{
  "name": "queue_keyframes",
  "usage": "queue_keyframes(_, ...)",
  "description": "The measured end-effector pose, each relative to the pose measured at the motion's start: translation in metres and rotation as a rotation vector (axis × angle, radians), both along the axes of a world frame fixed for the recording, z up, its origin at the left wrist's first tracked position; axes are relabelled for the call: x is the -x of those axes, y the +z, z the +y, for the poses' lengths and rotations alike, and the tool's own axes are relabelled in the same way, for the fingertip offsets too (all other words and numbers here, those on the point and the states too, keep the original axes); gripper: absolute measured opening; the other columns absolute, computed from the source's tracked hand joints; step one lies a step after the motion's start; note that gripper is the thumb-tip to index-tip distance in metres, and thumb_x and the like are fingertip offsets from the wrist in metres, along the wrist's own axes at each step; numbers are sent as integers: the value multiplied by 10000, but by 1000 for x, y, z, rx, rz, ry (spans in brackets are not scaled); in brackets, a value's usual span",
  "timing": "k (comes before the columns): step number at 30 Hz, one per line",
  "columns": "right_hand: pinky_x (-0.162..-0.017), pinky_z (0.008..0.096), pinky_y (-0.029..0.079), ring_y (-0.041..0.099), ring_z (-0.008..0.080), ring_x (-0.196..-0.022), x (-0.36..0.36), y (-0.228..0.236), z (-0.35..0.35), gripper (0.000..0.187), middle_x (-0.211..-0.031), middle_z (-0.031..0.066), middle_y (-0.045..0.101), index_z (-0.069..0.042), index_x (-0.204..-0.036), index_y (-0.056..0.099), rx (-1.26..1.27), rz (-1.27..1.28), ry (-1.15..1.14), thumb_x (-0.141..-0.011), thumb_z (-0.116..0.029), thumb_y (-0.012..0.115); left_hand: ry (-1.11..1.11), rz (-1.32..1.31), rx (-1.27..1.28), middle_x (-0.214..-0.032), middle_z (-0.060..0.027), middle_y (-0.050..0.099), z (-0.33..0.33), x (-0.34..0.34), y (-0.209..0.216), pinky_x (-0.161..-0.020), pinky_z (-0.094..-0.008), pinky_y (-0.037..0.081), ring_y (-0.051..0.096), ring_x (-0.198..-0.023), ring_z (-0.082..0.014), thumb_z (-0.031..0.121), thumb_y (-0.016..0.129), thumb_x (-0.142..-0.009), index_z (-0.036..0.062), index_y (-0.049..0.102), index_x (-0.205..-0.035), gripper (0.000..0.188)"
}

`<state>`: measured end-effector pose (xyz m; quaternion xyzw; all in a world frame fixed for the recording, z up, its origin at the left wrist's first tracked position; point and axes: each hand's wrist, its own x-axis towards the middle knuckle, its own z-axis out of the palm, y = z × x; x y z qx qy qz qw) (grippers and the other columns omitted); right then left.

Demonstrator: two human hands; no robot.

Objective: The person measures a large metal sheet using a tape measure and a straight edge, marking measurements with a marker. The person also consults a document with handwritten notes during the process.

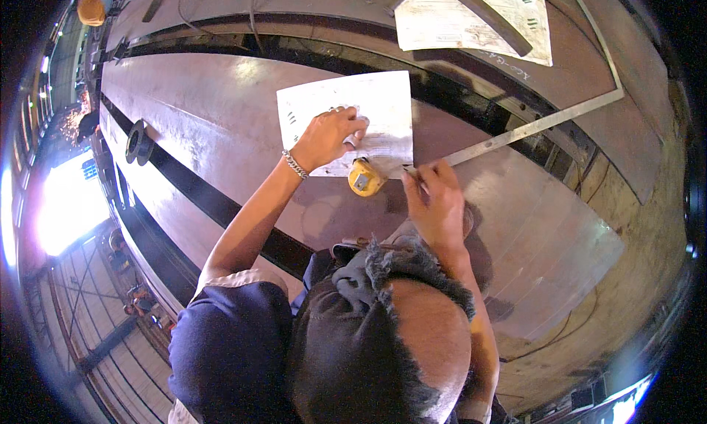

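Observation:
A printed sheet of paper (383,100) lies on the steel plate in front of me. My left hand (333,135), with a chain bracelet at the wrist, rests on the sheet, its fingers bent and the thumb apart. A yellow tape measure (365,178) sits at the sheet's lower edge, between my two hands. My right hand (440,201) is closed in a pinch at the sheet's lower right corner. From its fingertips pokes a thin dark-tipped pen (409,171), mostly hidden by the fingers.
A metal square (545,122) stretches right from near my right hand. Curved metal strips (486,15) cross another paper (442,26) at the far side. A black spool (138,142) is at left. Dark gaps separate the steel plates (213,92). Sparks (74,122) fly far left.

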<state>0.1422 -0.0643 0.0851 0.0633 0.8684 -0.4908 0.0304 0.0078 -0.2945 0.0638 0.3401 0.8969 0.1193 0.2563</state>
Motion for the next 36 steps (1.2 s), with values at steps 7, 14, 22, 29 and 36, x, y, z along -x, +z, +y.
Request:
queue_keyframes(7, -682, 440, 551, 648, 381, -836, -6, -33, -29, 414, -1027, 185, 559, -67, -1169, 530, -13, -129, 216, -849, -244, 723, 88, 41, -75, -860, -71, 656, 9, 15, -2, -781, -386, 520, 655, -861, -255, 207, 735, -819, 94, 588, -915, 209)
queue_keyframes(14, -674, 398, 584, 655, 331, -934, 3, -24, -49, 727, -1146, 177, 518, -51, -1272, 484, -177, -204, 427, -718, -368, 834, 220, 339, -361, -867, -139, 698, 93, 105, 23, -733, -382, 541, 699, -808, -293, 267, 733, -838, 64, 614, -951, 261)
queue_keyframes(22, -675, 362, 594, 624, 306, -1034, -9, -49, -53, 687, -1169, 180, 529, -42, -1253, 493, -201, -56, 366, -723, -321, 829, 311, 548, -298, -991, -125, 691, 157, 128, -3, -853, -414, 517, 656, -976, -333, 337, 763, -788, 112, 636, -1100, 404)
queue_keyframes(29, -709, 459, 561, 680, 380, -837, -14, -63, -55, 592, -1005, 222, 644, -17, -1226, 475, 126, -84, 254, -763, -252, 760, 268, 41, 65, -1252, -185, 614, 24, 82, -18, -1000, -426, 444, 573, -1177, -330, 399, 818, -675, 27, 613, -1188, 666)
queue_keyframes(36, -741, 520, 521, 662, 409, -839, 3, -21, 17, 491, -857, 215, 671, -43, -1113, 534, 274, -129, 264, -717, -264, 721, 264, 70, -94, -887, -99, 679, 39, 89, -7, -787, -315, 495, 667, -862, -201, 63, 708, -792, 20, 603, -935, 182)
